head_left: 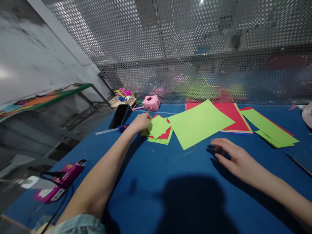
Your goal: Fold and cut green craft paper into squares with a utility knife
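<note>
My left hand (140, 122) reaches far across the blue table (151, 182) and pinches the edge of a small green paper square (159, 126). That square lies on top of a small pile of green and red squares (161, 136). My right hand (232, 156) hovers just above the table with fingers spread, holding nothing. It is close to the near corner of a large green sheet (198, 123), which lies flat between the two hands.
Red and green sheets (234, 118) are stacked behind, with more green sheets (273, 130) at right. A pink paper box (151, 102), a wooden organiser (123, 99), a black phone (118, 116) and a clear stick (107, 131) sit far left. A magenta glue gun (60, 182) lies near left. Perforated metal screen behind.
</note>
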{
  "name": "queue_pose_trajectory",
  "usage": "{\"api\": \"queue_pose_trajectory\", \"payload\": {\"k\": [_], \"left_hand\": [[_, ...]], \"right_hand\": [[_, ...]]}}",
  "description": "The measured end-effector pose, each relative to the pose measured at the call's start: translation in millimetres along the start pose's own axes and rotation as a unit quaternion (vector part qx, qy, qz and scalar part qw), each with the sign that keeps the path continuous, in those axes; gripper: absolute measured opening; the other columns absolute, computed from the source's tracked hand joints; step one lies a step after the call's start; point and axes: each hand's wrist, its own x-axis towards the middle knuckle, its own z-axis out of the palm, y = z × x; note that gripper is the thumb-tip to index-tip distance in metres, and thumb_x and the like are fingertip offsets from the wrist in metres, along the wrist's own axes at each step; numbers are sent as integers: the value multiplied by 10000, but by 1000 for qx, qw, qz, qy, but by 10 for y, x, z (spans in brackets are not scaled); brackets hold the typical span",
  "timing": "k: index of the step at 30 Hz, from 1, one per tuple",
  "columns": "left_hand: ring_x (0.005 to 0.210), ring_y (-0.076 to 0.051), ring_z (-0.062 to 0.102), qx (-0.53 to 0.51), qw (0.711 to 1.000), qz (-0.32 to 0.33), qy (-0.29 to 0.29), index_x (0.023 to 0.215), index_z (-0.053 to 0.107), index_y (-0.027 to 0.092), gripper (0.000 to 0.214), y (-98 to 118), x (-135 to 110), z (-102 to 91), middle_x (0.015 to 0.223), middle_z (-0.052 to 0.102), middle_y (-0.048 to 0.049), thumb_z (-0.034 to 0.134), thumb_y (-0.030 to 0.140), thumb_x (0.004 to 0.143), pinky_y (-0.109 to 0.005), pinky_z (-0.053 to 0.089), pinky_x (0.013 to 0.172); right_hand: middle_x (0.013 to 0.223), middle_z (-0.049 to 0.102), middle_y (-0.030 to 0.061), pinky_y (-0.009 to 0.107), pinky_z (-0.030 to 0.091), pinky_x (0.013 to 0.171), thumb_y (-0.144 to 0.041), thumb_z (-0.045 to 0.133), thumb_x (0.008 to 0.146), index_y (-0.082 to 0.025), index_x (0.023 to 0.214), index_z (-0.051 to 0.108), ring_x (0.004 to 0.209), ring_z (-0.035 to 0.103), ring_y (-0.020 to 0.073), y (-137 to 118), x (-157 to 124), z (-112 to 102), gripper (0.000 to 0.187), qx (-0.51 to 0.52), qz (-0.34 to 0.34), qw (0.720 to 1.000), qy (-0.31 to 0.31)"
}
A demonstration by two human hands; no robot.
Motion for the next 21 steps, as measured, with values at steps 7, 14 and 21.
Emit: {"api": "queue_pose_trajectory", "payload": {"k": [7,14,21], "left_hand": [[486,-185,652,70,997,-21,-23,897,627,136,215,7,-25,-112,582,647,-28,508,80,726,-237,516,570],[506,-246,667,146,985,-18,-85,737,657,112,131,64,-99,-56,463,596,-80,528,130,744,-260,512,528],[804,-401,704,246,968,12,-45,795,698,89,218,96,-148,-52,792,704,-241,546,244,776,-459,547,734]], "right_hand": [[1280,609,122,444,535,967,-275,456,935,-217,1234,560,1149,618,240,2,-45,-25,322,-47,-25,997,-61],[1321,587,143,524,554,906,-270,449,931,-198,1266,560,1154,613,302,45,-101,-9,360,-137,-41,984,-106],[1247,637,139,525,569,811,-196,499,892,-216,1203,602,1019,668,305,29,-163,36,329,-223,-68,964,-130]]}}
